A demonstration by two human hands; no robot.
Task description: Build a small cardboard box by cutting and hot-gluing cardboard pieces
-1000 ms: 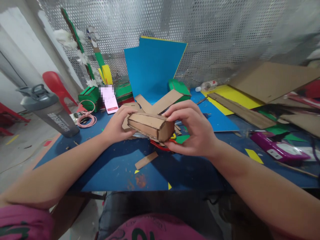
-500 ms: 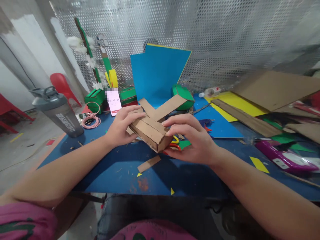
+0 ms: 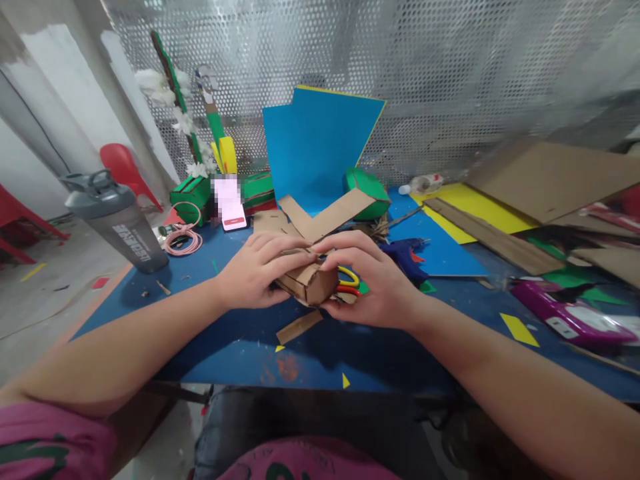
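Observation:
Between my two hands is a small brown cardboard box (image 3: 306,283), held tilted above the blue table. My left hand (image 3: 263,267) wraps over its left side, fingers across the top. My right hand (image 3: 373,277) grips the right end, fingertips on the top edge and thumb underneath. The fingertips of both hands nearly meet on the top face. Behind the box, flat cardboard strips (image 3: 345,213) form a V shape. Scissors (image 3: 349,283) with yellow and orange handles show just past the box, partly hidden by it and my right hand.
A blue glue gun (image 3: 405,257) lies right of my right hand. A shaker bottle (image 3: 117,223), a phone (image 3: 230,203) and a pink cable (image 3: 183,240) are at left. Blue board (image 3: 320,153) stands behind. Cardboard sheets (image 3: 555,177) and a purple device (image 3: 565,317) lie at right.
My left hand has slid right along the box, closer to my right hand, and covers more of its top. My right hand has shifted slightly left.

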